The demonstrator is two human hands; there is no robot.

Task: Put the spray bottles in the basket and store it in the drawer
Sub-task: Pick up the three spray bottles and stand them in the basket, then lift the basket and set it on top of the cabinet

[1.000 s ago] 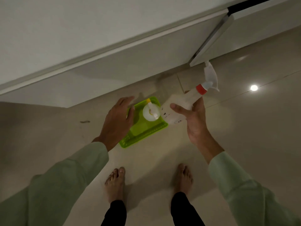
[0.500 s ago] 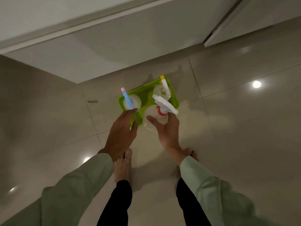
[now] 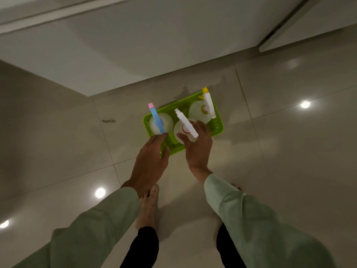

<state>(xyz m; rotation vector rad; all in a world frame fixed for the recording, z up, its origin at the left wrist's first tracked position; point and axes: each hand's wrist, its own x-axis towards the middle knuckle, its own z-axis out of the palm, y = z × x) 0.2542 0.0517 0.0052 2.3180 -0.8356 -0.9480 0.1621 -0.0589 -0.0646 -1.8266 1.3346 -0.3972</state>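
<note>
A lime green basket (image 3: 218,120) sits on the tiled floor, and three spray bottles stand in it. One has a blue trigger with a pink tip (image 3: 156,120), one a white trigger and red collar (image 3: 185,122), and one a white trigger with a yellow tip (image 3: 208,105). My left hand (image 3: 152,157) lies over the basket's near-left corner, with fingers and thumb on its rim. My right hand (image 3: 197,149) hovers at the red-collared bottle, thumb and fingers spread loosely either side of its body.
A pale cabinet front (image 3: 135,55) rises just beyond the basket, with a dark gap (image 3: 278,26) between panels at the upper right. My bare feet (image 3: 148,206) stand on the glossy floor below the hands. Ceiling lights reflect in the tiles.
My right hand brought the red-collared bottle down from the right and stood it in the basket, then loosened its fingers. The left hand stayed at the basket's near corner.
</note>
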